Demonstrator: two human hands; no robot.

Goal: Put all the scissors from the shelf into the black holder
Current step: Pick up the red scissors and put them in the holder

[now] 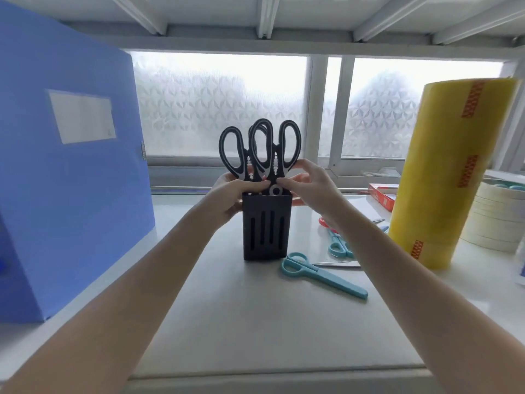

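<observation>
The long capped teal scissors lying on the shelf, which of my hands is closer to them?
Right. Your right hand is up at the black holder's right rim, above the teal scissors; your left hand is on the holder's far side.

1. A blue folder (pixel 65 166) stands upright at the left.
2. A tall yellow tape roll (pixel 451 172) stands at the right.
3. Cream tape rolls (pixel 495 217) are stacked just beside it, farther right.
4. A red box (pixel 383 194) lies far right, near the window (pixel 221 103).
</observation>
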